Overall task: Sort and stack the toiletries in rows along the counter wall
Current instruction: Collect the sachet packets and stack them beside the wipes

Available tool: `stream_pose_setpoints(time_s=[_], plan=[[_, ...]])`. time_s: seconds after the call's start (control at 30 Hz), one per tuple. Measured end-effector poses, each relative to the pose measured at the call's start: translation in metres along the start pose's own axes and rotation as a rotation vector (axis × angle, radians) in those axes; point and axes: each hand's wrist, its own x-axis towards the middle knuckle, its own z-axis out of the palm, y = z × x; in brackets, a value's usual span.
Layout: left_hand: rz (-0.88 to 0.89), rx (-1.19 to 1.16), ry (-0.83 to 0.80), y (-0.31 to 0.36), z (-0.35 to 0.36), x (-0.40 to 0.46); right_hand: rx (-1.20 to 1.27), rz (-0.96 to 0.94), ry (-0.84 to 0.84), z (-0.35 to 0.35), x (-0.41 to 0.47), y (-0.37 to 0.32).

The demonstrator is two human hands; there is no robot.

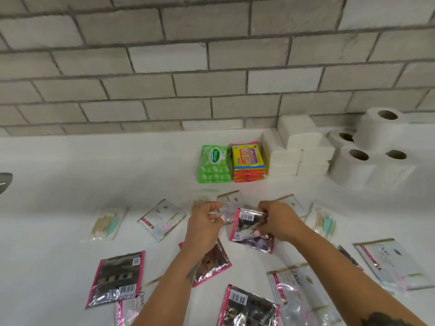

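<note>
Even, bright light washed my white desk (58,161) almost shadowless; foil sachets (117,278) glared, edges bowed outward, and my fingers (213,209) blurred softly.

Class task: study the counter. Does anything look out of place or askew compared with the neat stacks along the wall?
Yes. The Dove sachets and foil-backed sachets lie scattered at mixed angles across the front counter, some overlapping, while the green wipes, yellow wipes, tissue packs and toilet rolls stand stacked.
</note>
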Motion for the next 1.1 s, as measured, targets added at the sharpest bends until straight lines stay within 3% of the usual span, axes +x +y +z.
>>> stream_pose_setpoints(time_s=[0.13,0.27,0.33,0.5,0.6,0.67,0.8,0.97,1.1], plan=[[-0.038,-0.016,0.039,0.001,0.000,-0.003,0.294,-0.125,0.130,-0.004,-0.017,0.005],[-0.077,0.101,0.028,-0.003,-0.004,-0.006,0.064,-0.422,0.352,0.016,-0.030,0.019],[-0.115,0.260,-0.014,-0.011,-0.008,-0.007,-0.068,-0.464,0.388,0.030,-0.036,0.027],[-0.297,0.700,-0.176,-0.013,-0.017,-0.013,-0.081,-0.456,0.314,0.042,-0.050,0.034],[-0.345,0.891,-0.214,-0.012,-0.017,-0.016,-0.175,-0.433,0.132,0.035,-0.052,0.030],[-0.355,0.908,-0.209,-0.014,-0.016,-0.016,-0.218,-0.370,0.003,0.032,-0.053,0.028],[-0.357,0.890,-0.221,-0.015,-0.021,-0.015,-0.207,-0.325,-0.041,0.030,-0.054,0.028],[-0.306,0.770,-0.236,-0.009,-0.032,-0.013,0.151,-0.247,0.051,0.028,-0.050,0.029],[-0.279,0.625,-0.246,-0.008,-0.038,-0.010,0.408,-0.075,0.100,0.021,-0.050,0.027]])
